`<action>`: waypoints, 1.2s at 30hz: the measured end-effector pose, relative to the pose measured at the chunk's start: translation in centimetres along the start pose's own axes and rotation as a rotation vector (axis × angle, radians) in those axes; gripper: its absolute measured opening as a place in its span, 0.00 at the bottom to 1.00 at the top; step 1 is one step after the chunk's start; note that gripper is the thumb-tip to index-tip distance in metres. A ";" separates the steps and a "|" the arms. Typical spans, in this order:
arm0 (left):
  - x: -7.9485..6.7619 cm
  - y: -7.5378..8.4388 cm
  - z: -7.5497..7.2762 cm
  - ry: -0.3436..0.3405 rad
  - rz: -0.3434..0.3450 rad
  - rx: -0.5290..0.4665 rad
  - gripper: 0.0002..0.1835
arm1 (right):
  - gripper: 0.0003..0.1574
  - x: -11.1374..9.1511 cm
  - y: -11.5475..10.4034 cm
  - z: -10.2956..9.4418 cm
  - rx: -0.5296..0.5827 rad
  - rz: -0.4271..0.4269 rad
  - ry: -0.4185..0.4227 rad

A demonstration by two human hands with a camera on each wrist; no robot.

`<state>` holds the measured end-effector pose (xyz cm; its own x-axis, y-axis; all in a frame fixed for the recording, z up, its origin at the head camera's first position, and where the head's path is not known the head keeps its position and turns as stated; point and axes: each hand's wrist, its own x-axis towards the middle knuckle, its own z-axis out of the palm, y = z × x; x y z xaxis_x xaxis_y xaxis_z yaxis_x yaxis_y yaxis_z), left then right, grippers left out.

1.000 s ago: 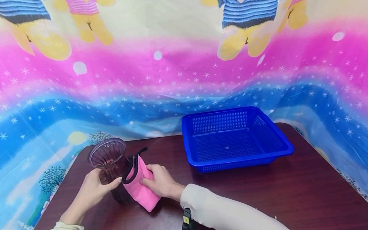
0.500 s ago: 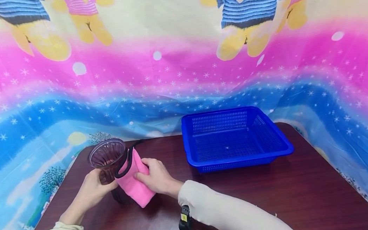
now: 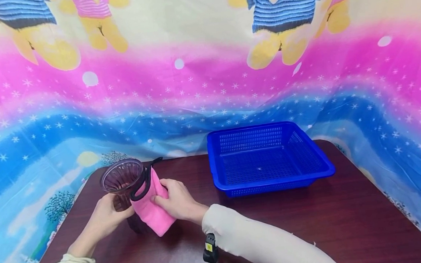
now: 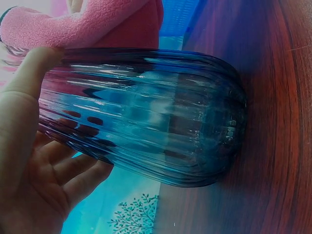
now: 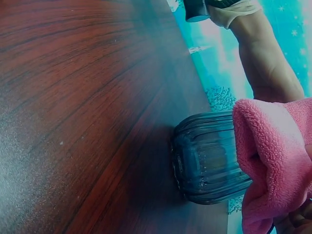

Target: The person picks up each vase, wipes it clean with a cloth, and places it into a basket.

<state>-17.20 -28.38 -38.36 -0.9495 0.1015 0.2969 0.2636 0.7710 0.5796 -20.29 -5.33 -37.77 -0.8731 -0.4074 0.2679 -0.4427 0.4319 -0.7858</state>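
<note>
A ribbed, see-through purple glass vase with a flared rim stands on the left part of the table. My left hand grips it below the rim, thumb on the near side and fingers round the far side, as the left wrist view also shows of the vase. In my right hand is a folded pink cloth with a black edge, pinched between thumb and fingers. The cloth lies against the vase's right side and covers part of it. In the right wrist view, the vase's base shows beside the fluffy cloth.
A blue plastic basket with mesh walls sits at the back right of the dark wooden table. Behind the table hangs a printed cloth backdrop. Black cameras are strapped to both wrists.
My right hand has moved the pink cloth a little to the left, closer over the vase's side, mostly in the first half second. My left hand and the vase have stayed in place.
</note>
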 end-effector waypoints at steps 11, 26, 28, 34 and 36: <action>0.0 0.0 0.0 -0.001 0.001 0.001 0.30 | 0.15 0.1 0.5 0.1 -0.053 -0.023 -0.023; 0.1 -0.2 0.1 0.008 0.015 0.036 0.28 | 0.14 -0.4 2.0 0.6 -0.088 -0.001 -0.060; 0.0 -0.1 0.1 0.010 0.017 0.039 0.28 | 0.13 -0.5 2.3 0.7 -0.091 0.005 -0.068; 0.0 0.1 0.1 0.008 0.004 0.038 0.27 | 0.10 -0.7 3.0 1.0 -0.106 0.020 -0.088; 0.0 0.1 0.1 0.006 -0.005 0.036 0.27 | 0.09 -0.8 3.2 1.1 -0.107 0.029 -0.096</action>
<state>-17.16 -28.23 -38.34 -0.9497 0.0944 0.2985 0.2528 0.7935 0.5535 -20.78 -4.53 -41.16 -0.8647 -0.4660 0.1876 -0.4412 0.5261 -0.7270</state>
